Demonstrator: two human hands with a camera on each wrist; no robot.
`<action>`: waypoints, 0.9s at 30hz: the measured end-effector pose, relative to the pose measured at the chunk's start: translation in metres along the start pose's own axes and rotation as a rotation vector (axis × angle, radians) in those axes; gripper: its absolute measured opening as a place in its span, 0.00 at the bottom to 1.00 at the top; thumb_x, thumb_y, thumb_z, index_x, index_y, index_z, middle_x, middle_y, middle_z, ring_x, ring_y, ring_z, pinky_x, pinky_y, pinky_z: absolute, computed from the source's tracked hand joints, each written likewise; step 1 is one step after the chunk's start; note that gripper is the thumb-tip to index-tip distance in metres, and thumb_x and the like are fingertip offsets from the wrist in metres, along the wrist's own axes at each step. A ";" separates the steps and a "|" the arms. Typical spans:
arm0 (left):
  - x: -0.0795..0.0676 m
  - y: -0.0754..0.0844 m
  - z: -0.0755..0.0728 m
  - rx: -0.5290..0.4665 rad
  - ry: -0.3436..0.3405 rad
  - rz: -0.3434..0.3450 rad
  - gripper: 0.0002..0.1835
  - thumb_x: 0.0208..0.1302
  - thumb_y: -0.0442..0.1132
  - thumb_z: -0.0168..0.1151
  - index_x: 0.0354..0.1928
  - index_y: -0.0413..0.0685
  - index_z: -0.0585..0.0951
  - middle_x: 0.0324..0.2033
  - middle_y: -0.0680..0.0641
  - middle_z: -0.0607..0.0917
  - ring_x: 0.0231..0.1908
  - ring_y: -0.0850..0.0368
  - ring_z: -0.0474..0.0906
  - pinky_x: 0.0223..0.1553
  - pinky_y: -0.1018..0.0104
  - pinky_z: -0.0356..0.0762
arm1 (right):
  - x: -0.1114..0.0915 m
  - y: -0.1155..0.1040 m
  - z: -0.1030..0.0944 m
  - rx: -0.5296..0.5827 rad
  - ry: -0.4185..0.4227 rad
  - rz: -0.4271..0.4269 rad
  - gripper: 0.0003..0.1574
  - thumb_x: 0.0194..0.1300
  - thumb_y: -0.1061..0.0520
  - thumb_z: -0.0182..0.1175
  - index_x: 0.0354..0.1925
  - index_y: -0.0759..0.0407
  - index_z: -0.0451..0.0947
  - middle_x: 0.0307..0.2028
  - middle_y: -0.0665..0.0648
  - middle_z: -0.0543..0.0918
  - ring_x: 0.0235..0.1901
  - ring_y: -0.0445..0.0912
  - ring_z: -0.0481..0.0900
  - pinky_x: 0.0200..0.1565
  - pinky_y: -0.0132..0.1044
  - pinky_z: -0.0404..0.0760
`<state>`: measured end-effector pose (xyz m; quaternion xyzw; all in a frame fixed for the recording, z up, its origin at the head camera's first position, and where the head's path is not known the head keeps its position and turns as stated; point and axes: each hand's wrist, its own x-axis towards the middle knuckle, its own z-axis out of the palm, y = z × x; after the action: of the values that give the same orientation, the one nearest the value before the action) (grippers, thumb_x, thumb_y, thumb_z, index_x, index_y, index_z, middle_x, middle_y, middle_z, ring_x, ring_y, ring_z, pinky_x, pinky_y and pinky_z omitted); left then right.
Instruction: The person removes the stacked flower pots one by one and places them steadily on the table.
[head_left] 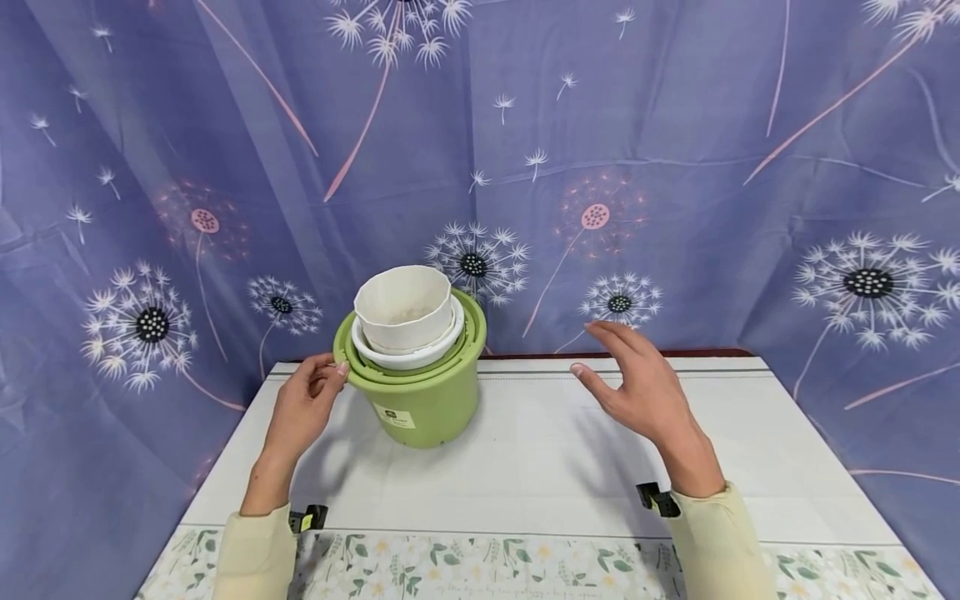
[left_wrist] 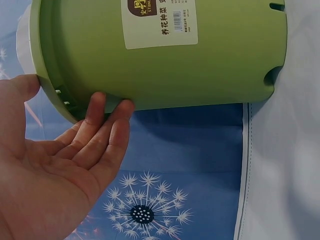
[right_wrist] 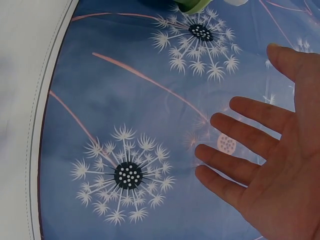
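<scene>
A green flowerpot [head_left: 438, 404] stands at the back left of the table, a printed label [left_wrist: 160, 25] on its side. Stacked inside it are more green rims, a white round-rimmed pot [head_left: 405, 360] and, on top, a white faceted pot [head_left: 401, 300]. My left hand [head_left: 300, 408] grips the green pot's rim at its left side. In the left wrist view the thumb [left_wrist: 31, 86] lies over the rim and the other fingers curl beneath it. My right hand [head_left: 648, 387] hovers over the table to the right of the pots, fingers spread and holding nothing.
The table has a white cover [head_left: 540, 467] with a leaf-and-flower border [head_left: 480, 571] along its near side. A blue-purple dandelion-print curtain [head_left: 675, 208] hangs behind the table and along its sides, close behind the pots.
</scene>
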<state>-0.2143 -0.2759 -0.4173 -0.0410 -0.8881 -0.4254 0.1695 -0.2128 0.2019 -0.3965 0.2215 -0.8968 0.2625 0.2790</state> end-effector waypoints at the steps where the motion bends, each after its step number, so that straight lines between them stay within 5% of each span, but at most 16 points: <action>1: 0.000 0.000 0.000 0.001 0.000 -0.001 0.32 0.82 0.59 0.54 0.71 0.39 0.74 0.51 0.42 0.87 0.47 0.57 0.84 0.45 0.80 0.77 | 0.001 -0.001 0.000 0.002 0.001 0.000 0.38 0.71 0.48 0.71 0.73 0.58 0.75 0.70 0.64 0.77 0.68 0.65 0.74 0.62 0.68 0.76; 15: -0.001 -0.001 0.001 0.002 0.003 -0.016 0.33 0.82 0.59 0.54 0.72 0.40 0.74 0.51 0.41 0.87 0.47 0.59 0.84 0.45 0.81 0.77 | 0.006 -0.012 0.006 0.019 -0.010 -0.018 0.39 0.70 0.46 0.72 0.73 0.58 0.75 0.71 0.62 0.76 0.71 0.62 0.72 0.63 0.65 0.76; 22: -0.001 0.001 0.000 -0.009 -0.001 -0.008 0.32 0.82 0.58 0.55 0.71 0.40 0.74 0.52 0.41 0.87 0.45 0.69 0.81 0.45 0.82 0.76 | 0.009 -0.017 0.008 0.035 -0.015 -0.028 0.40 0.70 0.46 0.72 0.73 0.58 0.75 0.71 0.62 0.76 0.71 0.62 0.72 0.65 0.65 0.75; 27: -0.002 0.003 -0.001 -0.020 -0.003 -0.012 0.31 0.82 0.57 0.55 0.71 0.39 0.75 0.52 0.40 0.87 0.47 0.64 0.82 0.46 0.82 0.75 | 0.011 -0.021 0.010 0.043 -0.019 -0.038 0.40 0.71 0.45 0.71 0.74 0.58 0.75 0.72 0.61 0.76 0.71 0.61 0.72 0.66 0.65 0.74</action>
<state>-0.2121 -0.2745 -0.4154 -0.0379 -0.8843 -0.4351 0.1654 -0.2134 0.1772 -0.3892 0.2470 -0.8891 0.2743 0.2705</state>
